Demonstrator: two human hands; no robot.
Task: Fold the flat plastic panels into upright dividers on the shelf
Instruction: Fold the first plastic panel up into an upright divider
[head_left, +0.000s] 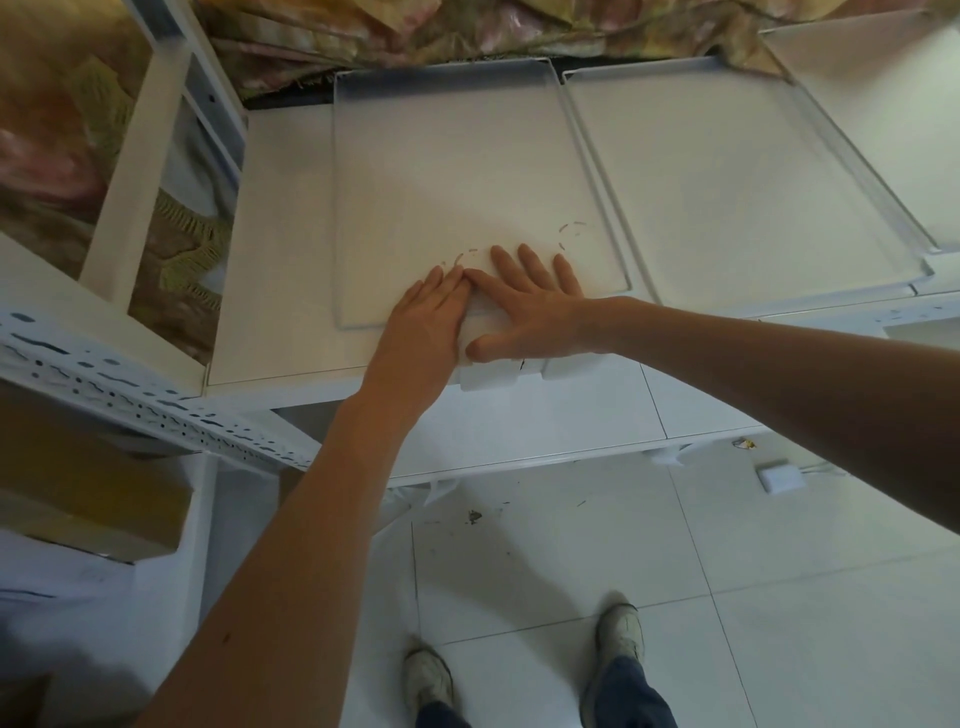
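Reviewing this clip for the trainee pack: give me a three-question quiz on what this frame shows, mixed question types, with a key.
1. True or false: the clear panel under the hands already stands upright.
2. Multiple choice: where does the second clear panel lie? A) beside the first, toward the person's right; B) stacked on the first; C) on the floor.
3. Short answer: what are the left hand and right hand doing?

Key
1. False: it lies flat on the white shelf.
2. A.
3. Both press palm down, fingers spread, at the near edge of the flat panel, index fingertips touching; neither hand closes around anything, and white tabs stick out below the right thumb.
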